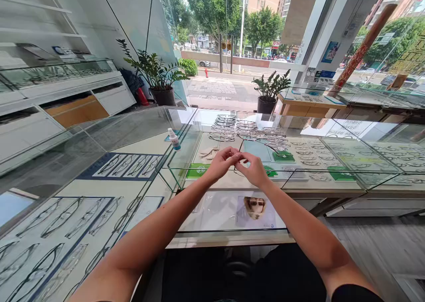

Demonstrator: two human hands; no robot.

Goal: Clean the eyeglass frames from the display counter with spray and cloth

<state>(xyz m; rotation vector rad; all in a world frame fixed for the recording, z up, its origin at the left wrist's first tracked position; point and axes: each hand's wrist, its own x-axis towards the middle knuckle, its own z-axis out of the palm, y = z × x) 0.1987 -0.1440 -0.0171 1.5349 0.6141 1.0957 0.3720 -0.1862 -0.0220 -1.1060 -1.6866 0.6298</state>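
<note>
My left hand (223, 161) and my right hand (251, 165) meet fingertip to fingertip above the glass counter. Both are closed on a pair of eyeglasses (272, 149) with thin dark temples that reach away from me. My fingers cover most of its front, and part of a rim shows just below them. Beyond the left hand, a crumpled beige cloth (208, 153) lies on the counter. A small white spray bottle (174, 140) with a blue label stands upright further left.
Rows of eyeglasses (223, 128) lie behind my hands, and more frames (307, 153) are to the right. At left, eyeglasses (128, 164) rest on trays under glass. A glass panel edge (212, 169) runs below my hands. Potted plants (165, 97) stand by the window.
</note>
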